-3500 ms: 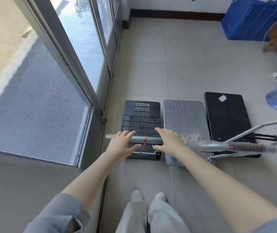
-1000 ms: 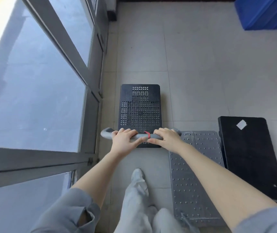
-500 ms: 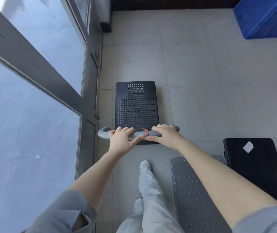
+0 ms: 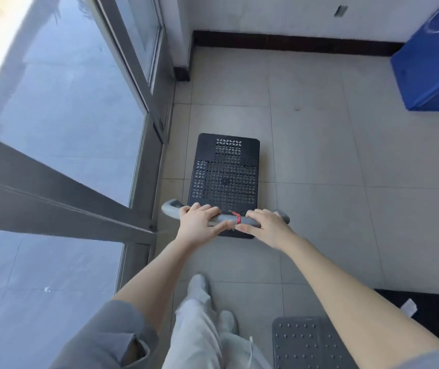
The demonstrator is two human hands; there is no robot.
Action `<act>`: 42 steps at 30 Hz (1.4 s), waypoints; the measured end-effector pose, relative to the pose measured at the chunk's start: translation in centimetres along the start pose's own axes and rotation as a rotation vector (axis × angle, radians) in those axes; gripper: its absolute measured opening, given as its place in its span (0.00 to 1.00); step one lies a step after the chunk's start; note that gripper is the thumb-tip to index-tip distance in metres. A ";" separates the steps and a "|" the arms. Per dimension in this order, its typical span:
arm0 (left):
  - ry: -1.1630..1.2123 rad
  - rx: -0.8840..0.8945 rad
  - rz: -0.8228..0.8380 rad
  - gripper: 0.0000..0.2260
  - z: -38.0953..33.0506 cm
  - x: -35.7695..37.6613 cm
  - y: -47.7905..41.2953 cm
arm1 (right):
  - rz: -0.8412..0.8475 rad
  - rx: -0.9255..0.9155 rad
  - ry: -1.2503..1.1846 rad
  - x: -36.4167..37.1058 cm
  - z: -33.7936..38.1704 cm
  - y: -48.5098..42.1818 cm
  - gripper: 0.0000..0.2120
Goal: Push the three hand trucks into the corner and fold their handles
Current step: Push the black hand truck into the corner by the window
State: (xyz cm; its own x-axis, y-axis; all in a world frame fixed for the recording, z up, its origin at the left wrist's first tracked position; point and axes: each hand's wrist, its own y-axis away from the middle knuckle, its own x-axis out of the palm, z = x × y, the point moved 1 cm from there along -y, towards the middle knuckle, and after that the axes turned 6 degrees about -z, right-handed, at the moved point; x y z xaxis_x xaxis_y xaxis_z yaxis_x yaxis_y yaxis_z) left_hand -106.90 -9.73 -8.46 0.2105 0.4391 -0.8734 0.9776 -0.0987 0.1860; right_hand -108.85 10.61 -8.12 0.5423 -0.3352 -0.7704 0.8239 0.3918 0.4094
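Observation:
A black perforated hand truck (image 4: pixel 226 177) stands on the tiled floor beside the glass wall, its front pointing at the far corner. Its grey handle bar (image 4: pixel 226 218), marked by a red band, stands upright at the near end. My left hand (image 4: pixel 197 226) grips the bar left of the band and my right hand (image 4: pixel 264 225) grips it to the right. A grey studded hand truck (image 4: pixel 306 342) lies at the bottom right, with a black flat hand truck (image 4: pixel 425 310) beside it, partly hidden by my right arm.
A glass wall with a grey metal frame (image 4: pixel 143 75) runs along the left. The white back wall with a dark skirting (image 4: pixel 292 41) closes the corner ahead. A blue crate (image 4: pixel 431 67) stands at the far right. My legs and shoes (image 4: pixel 199 288) are behind the cart.
The black perforated hand truck has rolled forward toward the corner with both hands on its bar. The grey and black trucks have dropped back to the bottom right.

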 end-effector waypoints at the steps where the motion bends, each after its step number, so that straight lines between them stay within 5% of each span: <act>1: -0.001 0.001 0.009 0.32 0.0 -0.3 -1.8 | 0.002 0.004 -0.001 -1.1 -0.4 -1.5 0.21; 16: -0.028 0.006 0.019 0.33 1.7 -5.6 -24.9 | 0.021 0.073 -0.041 -13.6 -2.6 -21.6 0.25; 31: -0.005 -0.073 -0.002 0.43 0.3 -10.3 -48.6 | 0.058 -0.023 -0.025 -28.4 -7.5 -41.8 0.17; 42: 0.000 -0.063 0.005 0.34 3.2 -15.2 -65.5 | 0.018 -0.040 -0.038 -36.3 -8.2 -57.3 0.19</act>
State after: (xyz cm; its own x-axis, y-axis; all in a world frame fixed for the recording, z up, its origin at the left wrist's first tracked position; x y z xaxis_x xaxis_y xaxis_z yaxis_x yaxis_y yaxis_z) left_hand -174.14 -12.80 -8.83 0.2153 0.4384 -0.8726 0.9749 -0.0444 0.2182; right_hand -177.05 7.32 -7.62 0.5637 -0.3599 -0.7435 0.8069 0.4322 0.4026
